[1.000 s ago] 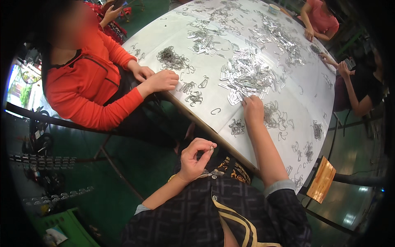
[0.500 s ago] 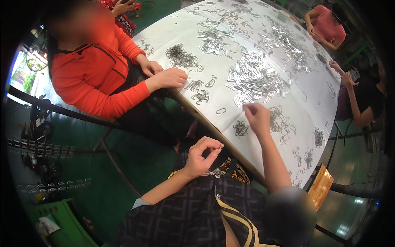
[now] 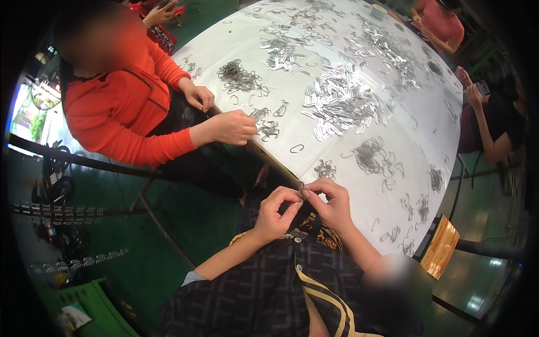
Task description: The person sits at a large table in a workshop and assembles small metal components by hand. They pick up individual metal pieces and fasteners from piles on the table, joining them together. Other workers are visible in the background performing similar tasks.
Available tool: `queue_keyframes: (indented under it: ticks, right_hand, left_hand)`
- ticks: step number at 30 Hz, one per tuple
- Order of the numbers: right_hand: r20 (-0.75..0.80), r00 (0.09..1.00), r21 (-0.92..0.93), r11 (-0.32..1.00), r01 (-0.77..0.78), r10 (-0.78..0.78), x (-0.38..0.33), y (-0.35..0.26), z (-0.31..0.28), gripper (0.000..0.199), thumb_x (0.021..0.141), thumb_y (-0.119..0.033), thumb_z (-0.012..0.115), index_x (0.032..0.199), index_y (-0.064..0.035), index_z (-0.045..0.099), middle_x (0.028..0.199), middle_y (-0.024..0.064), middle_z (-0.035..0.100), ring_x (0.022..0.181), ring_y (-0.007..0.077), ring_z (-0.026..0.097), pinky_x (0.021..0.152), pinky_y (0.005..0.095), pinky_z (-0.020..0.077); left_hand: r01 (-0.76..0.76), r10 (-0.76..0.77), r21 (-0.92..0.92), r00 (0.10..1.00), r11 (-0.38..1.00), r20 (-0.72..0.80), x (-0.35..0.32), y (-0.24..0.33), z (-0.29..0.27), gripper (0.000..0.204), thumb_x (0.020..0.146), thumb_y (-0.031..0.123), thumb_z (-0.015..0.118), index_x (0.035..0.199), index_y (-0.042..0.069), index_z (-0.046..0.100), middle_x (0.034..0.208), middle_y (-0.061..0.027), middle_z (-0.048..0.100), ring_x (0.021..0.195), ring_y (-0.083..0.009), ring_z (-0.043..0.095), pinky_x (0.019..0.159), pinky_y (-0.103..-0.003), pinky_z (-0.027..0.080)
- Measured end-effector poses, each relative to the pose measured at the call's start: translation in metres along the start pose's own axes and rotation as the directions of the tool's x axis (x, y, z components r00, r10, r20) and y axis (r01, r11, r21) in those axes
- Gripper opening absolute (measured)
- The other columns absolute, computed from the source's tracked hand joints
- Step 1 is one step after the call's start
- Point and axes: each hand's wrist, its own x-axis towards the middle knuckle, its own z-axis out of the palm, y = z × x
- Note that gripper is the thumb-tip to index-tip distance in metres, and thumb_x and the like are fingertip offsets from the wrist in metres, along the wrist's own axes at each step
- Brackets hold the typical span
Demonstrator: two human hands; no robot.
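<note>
My left hand (image 3: 278,214) and my right hand (image 3: 332,206) meet at the near edge of the table, fingertips almost touching. Both are closed in a pinch around a small dark curved metal hook (image 3: 302,186), mostly covered by the fingers. Whether a second piece is in there I cannot make out. Just past my hands on the white tabletop lies a little cluster of curved hooks (image 3: 325,169). A single C-shaped hook (image 3: 296,149) rests apart from it, and a looser heap of hooks (image 3: 370,156) spreads farther right.
A large pile of shiny flat metal strips (image 3: 342,101) covers the table's middle. At the left edge sits a person in a red jacket (image 3: 118,112), hands over the tabletop. Other people work at the far right. A wooden board (image 3: 439,248) stands beside the right table edge.
My right hand has come back from beside the strip pile to the table edge and joined my left hand. The left hand has stayed in place, still pinching.
</note>
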Motion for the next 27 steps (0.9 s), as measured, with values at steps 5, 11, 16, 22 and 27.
queue_keyframes:
  ticks: [5, 11, 16, 22, 27]
  right_hand:
    - [-0.005, 1.0, 0.056, 0.998, -0.028, 0.029, -0.006, 0.003, 0.004, 0.011, 0.084, -0.002, 0.069, 0.094, 0.0016, 0.072, 0.085, 0.01, 0.068, 0.076, 0.0164, 0.065, 0.069, 0.0276, 0.0502]
    - [-0.096, 0.995, 0.045, 0.999, 0.02, -0.015, -0.017, 0.005, 0.008, 0.01, 0.083, 0.0, 0.068, 0.093, 0.0018, 0.071, 0.086, 0.0116, 0.068, 0.079, 0.0202, 0.065, 0.072, 0.0292, 0.0511]
    - [-0.096, 0.992, 0.004, 0.996, 0.088, -0.087, -0.02, 0.006, 0.008, 0.011, 0.082, 0.003, 0.067, 0.093, 0.0009, 0.069, 0.086, 0.0122, 0.066, 0.078, 0.0232, 0.065, 0.071, 0.0308, 0.051]
    - [-0.112, 0.975, -0.07, 0.98, 0.186, -0.193, -0.022, 0.009, 0.007, 0.012, 0.081, 0.006, 0.068, 0.092, 0.0004, 0.069, 0.083, 0.0102, 0.065, 0.072, 0.0189, 0.063, 0.064, 0.0281, 0.0496]
    - [-0.132, 0.964, -0.127, 0.968, 0.215, -0.231, -0.027, 0.014, 0.006, 0.014, 0.08, 0.007, 0.069, 0.092, 0.0, 0.069, 0.082, 0.0102, 0.064, 0.069, 0.0188, 0.062, 0.061, 0.0279, 0.0493]
  left_hand:
    - [0.028, -0.028, 0.004, 0.999, 1.0, 0.022, -0.001, -0.001, -0.001, 0.009, 0.084, -0.001, 0.066, 0.09, 0.0, 0.059, 0.09, -0.0109, 0.065, 0.08, -0.0208, 0.064, 0.073, -0.03, 0.049]
    - [0.029, -0.034, 0.058, 0.996, 0.998, 0.084, 0.002, 0.0, -0.004, 0.009, 0.082, -0.002, 0.066, 0.088, 0.0, 0.06, 0.089, -0.011, 0.065, 0.08, -0.0232, 0.064, 0.074, -0.031, 0.05]
    - [0.065, -0.068, 0.018, 0.972, 0.998, 0.224, 0.004, -0.005, -0.015, 0.011, 0.082, -0.003, 0.066, 0.092, -0.001, 0.062, 0.09, -0.0101, 0.067, 0.083, -0.0203, 0.065, 0.076, -0.03, 0.05]
    - [0.309, -0.248, -0.144, 0.909, 0.94, 0.334, 0.037, -0.009, -0.036, 0.014, 0.085, -0.001, 0.066, 0.098, -0.002, 0.068, 0.094, -0.0076, 0.07, 0.087, -0.0121, 0.065, 0.079, -0.026, 0.051]
    - [-0.014, -0.067, 0.229, 0.936, 0.973, 0.346, 0.088, -0.024, 0.003, 0.009, 0.083, 0.005, 0.068, 0.088, -0.002, 0.068, 0.084, -0.0113, 0.068, 0.078, -0.023, 0.066, 0.07, -0.031, 0.051]
